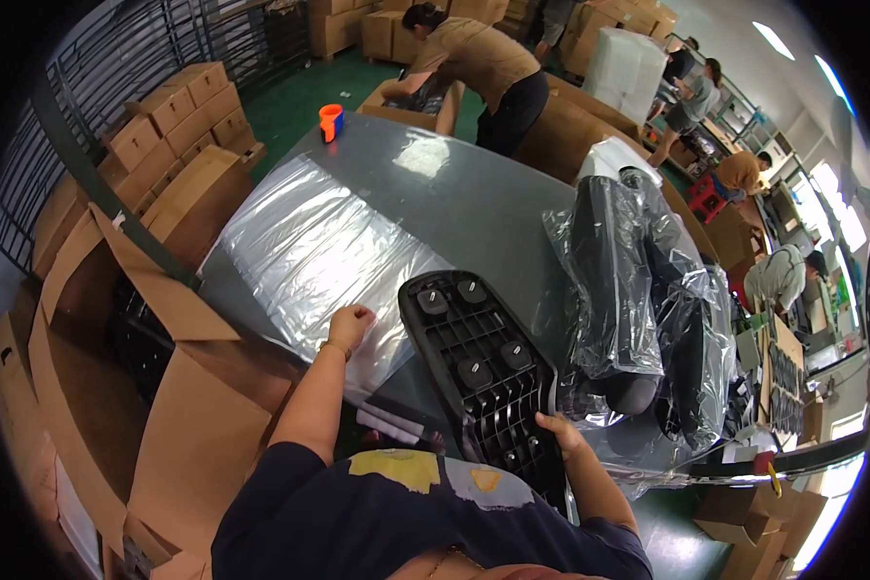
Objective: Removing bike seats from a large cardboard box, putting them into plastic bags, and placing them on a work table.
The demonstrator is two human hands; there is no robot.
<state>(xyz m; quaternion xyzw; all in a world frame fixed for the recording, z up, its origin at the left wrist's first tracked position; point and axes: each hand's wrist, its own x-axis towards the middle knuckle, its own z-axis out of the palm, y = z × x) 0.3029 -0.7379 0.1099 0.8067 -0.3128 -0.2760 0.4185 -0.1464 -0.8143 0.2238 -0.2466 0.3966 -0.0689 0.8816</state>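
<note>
A long black plastic panel (476,362) with a ribbed underside and several round knobs stands tilted in front of me at the table's near edge. My right hand (563,435) grips its right edge near the lower part, thumb on the ribbed side. My left hand (350,330) is over clear plastic bags (324,256) lying flat on the table, its fingers curled together. Whether the fingers pinch the film cannot be made out. On the right of the table lie black padded parts (609,280) wrapped in clear plastic.
The grey table (493,208) carries an orange and blue tape dispenser (331,123) at its far edge. Open cardboard boxes (198,435) stand at my left, with stacked cartons (179,111) beyond. Across the table a person (483,63) bends over a box; other people work at the far right.
</note>
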